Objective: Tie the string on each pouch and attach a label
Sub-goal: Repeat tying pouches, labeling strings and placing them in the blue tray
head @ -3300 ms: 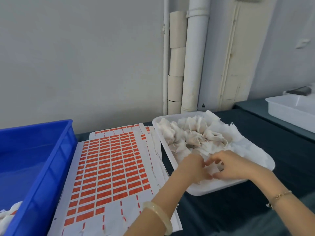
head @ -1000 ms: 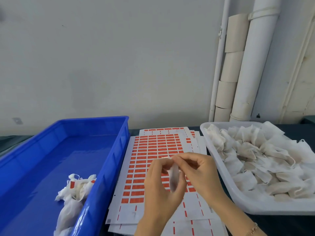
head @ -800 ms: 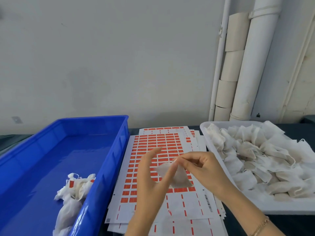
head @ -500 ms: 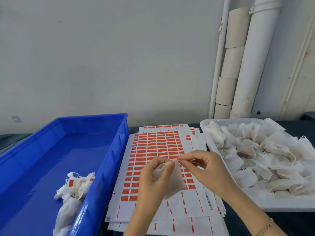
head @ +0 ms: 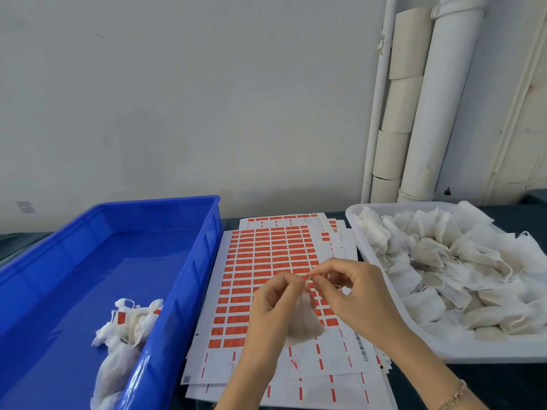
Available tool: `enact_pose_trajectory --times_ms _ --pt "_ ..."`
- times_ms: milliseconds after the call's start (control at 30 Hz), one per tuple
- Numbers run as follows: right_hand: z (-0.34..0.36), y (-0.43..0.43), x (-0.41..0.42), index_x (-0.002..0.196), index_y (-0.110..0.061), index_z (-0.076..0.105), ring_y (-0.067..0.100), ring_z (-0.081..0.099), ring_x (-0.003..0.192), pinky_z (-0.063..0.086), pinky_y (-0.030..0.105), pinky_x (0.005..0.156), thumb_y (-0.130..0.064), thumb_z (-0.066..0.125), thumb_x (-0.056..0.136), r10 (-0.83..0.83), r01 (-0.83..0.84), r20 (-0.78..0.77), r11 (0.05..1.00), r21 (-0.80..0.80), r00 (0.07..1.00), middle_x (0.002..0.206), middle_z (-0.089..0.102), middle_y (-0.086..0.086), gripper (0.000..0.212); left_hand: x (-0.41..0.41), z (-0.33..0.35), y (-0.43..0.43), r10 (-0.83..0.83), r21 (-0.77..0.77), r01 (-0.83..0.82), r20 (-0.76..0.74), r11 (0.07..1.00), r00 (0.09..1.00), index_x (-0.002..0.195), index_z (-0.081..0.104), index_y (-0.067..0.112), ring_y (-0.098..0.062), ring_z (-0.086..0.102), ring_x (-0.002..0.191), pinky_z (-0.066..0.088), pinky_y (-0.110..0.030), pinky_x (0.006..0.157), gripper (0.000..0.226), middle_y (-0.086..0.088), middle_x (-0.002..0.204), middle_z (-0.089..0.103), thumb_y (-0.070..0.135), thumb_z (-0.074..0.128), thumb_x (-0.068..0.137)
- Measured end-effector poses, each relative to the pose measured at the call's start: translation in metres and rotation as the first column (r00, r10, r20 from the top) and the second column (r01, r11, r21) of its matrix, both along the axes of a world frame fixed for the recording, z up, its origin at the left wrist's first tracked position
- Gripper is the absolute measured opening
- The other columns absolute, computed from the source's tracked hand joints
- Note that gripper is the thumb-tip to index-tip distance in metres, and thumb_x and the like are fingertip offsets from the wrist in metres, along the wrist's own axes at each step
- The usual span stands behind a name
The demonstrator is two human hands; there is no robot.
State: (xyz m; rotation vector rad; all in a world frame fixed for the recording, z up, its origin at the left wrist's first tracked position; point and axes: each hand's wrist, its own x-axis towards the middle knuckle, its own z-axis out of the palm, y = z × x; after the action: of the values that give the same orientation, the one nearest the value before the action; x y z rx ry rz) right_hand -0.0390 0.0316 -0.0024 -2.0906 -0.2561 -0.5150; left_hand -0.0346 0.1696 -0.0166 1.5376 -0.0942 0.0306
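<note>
We see the left hand (head: 273,306) gripping a pouch (head: 303,324) over the label sheets (head: 266,261), the right hand (head: 352,294) pinching its string (head: 309,277).

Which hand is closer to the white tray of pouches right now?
Right. The right hand is just beside the white tray, over the label sheets; the left hand is farther left. Both hold one pouch.

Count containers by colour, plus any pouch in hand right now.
Blue plastic bin: 1
White plastic tray: 1
White cloth pouch, held between left hand and right hand: 1
Total: 3
</note>
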Motion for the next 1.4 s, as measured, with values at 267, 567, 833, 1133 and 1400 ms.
enact_pose_trajectory --times_ms 267,567,833,1133,1400 --pt "0.003 0.001 0.013 0.083 -0.027 0.066 0.005 0.064 0.072 0.051 0.010 0.069 -0.019 0.068 0.086 -0.110 0.110 -0.017 0.994 0.017 0.994 0.080 0.067 -0.011 0.008 -0.005 0.006 0.001 -0.075 -0.017 0.076 0.045 0.997 0.996 0.084 0.061 0.016 -0.009 0.068 0.074 0.051 -0.015 0.059 0.018 0.005 0.077 0.071 0.030 0.054 0.094" --pt "0.006 -0.001 0.029 0.088 -0.025 0.067 0.004 0.064 0.074 0.049 0.009 0.065 -0.022 0.067 0.087 -0.221 0.218 0.029 0.973 0.073 0.975 0.085 0.067 -0.012 0.003 -0.012 0.003 -0.007 -0.170 -0.159 0.139 -0.207 0.977 0.963 0.094 0.061 0.029 -0.016 0.065 0.076 0.053 -0.031 0.080 0.030 0.001 0.079 0.068 0.054 0.058 0.078" --pt "0.006 -0.018 0.023 0.089 -0.027 0.067 0.002 0.065 0.069 0.046 0.003 0.056 -0.023 0.067 0.087 -0.334 0.313 0.104 0.933 0.175 0.937 0.079 0.065 -0.019 0.004 -0.008 0.006 0.007 -0.272 0.020 0.277 -0.132 0.961 0.953 0.073 0.070 0.026 -0.001 0.064 0.064 0.051 -0.010 0.059 0.038 0.008 0.068 0.068 0.061 0.056 0.067" --pt "-0.018 -0.018 -0.005 0.085 -0.022 0.069 -0.013 0.062 0.076 0.046 0.002 0.060 -0.020 0.071 0.082 -0.213 0.213 0.041 0.977 0.011 0.976 0.077 0.062 -0.026 0.004 -0.002 0.008 0.015 -0.209 -0.298 0.200 0.000 0.933 0.978 0.100 0.074 0.034 -0.020 0.067 0.103 0.055 -0.025 0.077 0.033 0.002 0.106 0.072 0.048 0.064 0.072" --pt "-0.006 0.006 -0.033 0.067 -0.024 0.070 0.007 0.063 0.057 0.052 0.017 0.058 -0.014 0.066 0.084 0.011 0.006 -0.137 0.993 0.121 0.990 0.058 0.067 -0.008 0.020 -0.001 -0.009 0.006 -0.063 0.365 -0.082 0.370 0.928 0.927 0.102 0.051 0.052 0.009 0.055 0.098 0.049 -0.006 0.070 0.039 0.032 0.095 0.060 0.025 0.071 0.083"
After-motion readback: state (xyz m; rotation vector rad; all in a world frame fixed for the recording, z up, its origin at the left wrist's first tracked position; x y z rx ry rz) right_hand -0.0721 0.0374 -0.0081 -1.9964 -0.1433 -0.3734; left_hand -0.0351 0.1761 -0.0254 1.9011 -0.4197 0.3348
